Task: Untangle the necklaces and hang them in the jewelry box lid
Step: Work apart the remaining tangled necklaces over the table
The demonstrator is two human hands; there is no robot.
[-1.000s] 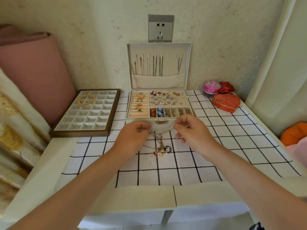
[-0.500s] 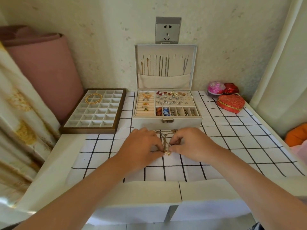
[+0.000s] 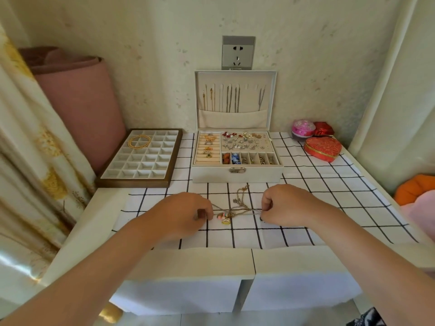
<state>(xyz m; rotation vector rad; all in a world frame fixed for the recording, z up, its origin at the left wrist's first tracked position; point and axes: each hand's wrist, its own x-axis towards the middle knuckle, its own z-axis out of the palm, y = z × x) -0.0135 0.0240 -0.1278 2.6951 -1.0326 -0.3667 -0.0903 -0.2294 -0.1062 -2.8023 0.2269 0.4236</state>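
Head view: the left hand (image 3: 186,216) and right hand (image 3: 286,205), together a moment before, had parted, each pinching the tangled gold-chain necklaces (image 3: 237,207) at six o'clock from the white jewelry box (image 3: 211,176), probably loosening the knot.

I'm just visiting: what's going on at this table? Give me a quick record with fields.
Jewelry box: open, lid upright, several chains hanging inside
Tangled necklaces: on the checked cloth, in front of the box
Left hand: pinches their left side
Right hand: pinches their right side
Nearby: compartment tray to the left, red heart box to the right
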